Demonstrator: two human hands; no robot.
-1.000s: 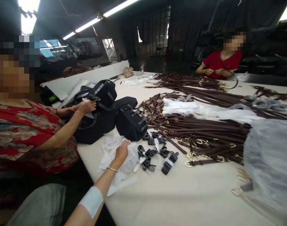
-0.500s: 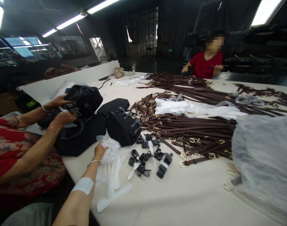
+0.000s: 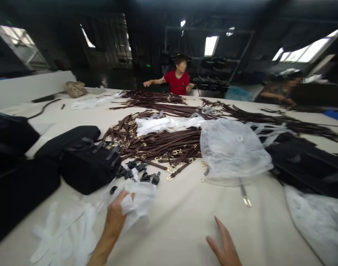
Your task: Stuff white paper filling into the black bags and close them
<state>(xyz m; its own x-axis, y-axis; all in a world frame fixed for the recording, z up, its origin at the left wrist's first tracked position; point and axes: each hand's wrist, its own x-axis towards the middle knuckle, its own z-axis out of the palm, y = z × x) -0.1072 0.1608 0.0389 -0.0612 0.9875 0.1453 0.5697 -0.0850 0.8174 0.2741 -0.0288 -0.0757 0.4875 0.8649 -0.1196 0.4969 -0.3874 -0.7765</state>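
Observation:
My left hand [image 3: 117, 211] is closed on a crumpled translucent plastic bag [image 3: 141, 201] above the white table. Its fingers pinch the near side of the bag, which partly covers black straps with buckles [image 3: 132, 170]. Low in the view, my right hand [image 3: 223, 244] is held over the table with thumb and fingers apart, holding nothing. White strips [image 3: 66, 232] lie loosely to the left of my left hand. Behind it stands a black bag [image 3: 88, 166] with grey straps.
Brown straps with gold clasps [image 3: 158, 146] lie heaped mid-table, with white wrapping [image 3: 163, 125] on top. A filled translucent bag [image 3: 232, 151] and black bags [image 3: 310, 164] are at the right. A person in red [image 3: 178, 82] stands across the table; another person [image 3: 282, 90] is farther right.
The view has swung right. My left hand has lifted the plastic bag away from the white strips, toward the right. My right hand has come into view.

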